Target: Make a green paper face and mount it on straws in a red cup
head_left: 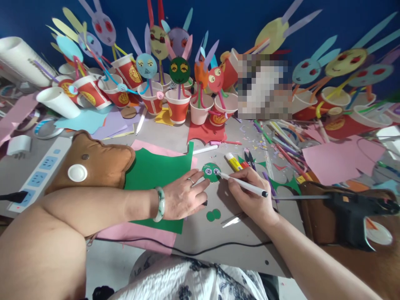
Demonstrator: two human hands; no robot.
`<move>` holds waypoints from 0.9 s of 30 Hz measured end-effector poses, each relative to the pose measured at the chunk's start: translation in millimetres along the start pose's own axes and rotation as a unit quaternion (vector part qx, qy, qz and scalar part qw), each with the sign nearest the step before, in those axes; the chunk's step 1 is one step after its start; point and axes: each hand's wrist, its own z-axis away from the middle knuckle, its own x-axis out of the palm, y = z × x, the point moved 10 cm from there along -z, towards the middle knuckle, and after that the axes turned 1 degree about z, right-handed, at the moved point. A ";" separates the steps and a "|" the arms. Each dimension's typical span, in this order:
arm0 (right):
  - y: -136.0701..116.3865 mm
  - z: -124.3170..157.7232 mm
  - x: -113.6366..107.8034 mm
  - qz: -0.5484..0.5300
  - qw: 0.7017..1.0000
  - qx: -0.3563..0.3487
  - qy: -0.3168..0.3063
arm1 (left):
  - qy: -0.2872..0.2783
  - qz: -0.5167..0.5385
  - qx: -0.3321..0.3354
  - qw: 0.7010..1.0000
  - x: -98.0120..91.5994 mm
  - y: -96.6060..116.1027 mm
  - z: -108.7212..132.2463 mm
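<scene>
A small green paper disc (211, 178) with two pale eyes drawn or stuck on it lies on the grey table. My left hand (184, 195) rests flat beside it, fingers stretched out, the tips at the disc's left edge. Something small and black (205, 203) shows at a lower fingertip; I cannot tell what it is. In my right hand (251, 191) is a white marker pen (245, 184) with a black end, its tip at the right eye. Two little green circles (213, 215) lie just below. Under my left wrist spreads a green paper sheet (153, 168) over pink paper (159, 246).
Behind stand several red paper cups (178, 109) bearing paper-faced figures. To the left are a brown cushion (103, 160) and a power strip (40, 171). A yellow glue stick (233, 161), scissors (249, 158) and a black glue gun (350, 212) are to the right. A black cable (193, 253) crosses the front.
</scene>
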 end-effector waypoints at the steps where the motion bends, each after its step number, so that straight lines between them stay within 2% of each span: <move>1: -0.5 -0.1 -1.2 0.004 1.000 -0.001 0.005 | 0.000 0.001 0.001 1.000 0.1 0.1 0.0; 27: 1.6 -2.1 -5.5 0.007 1.000 0.005 0.028 | -0.010 0.010 0.001 1.000 0.8 0.0 0.0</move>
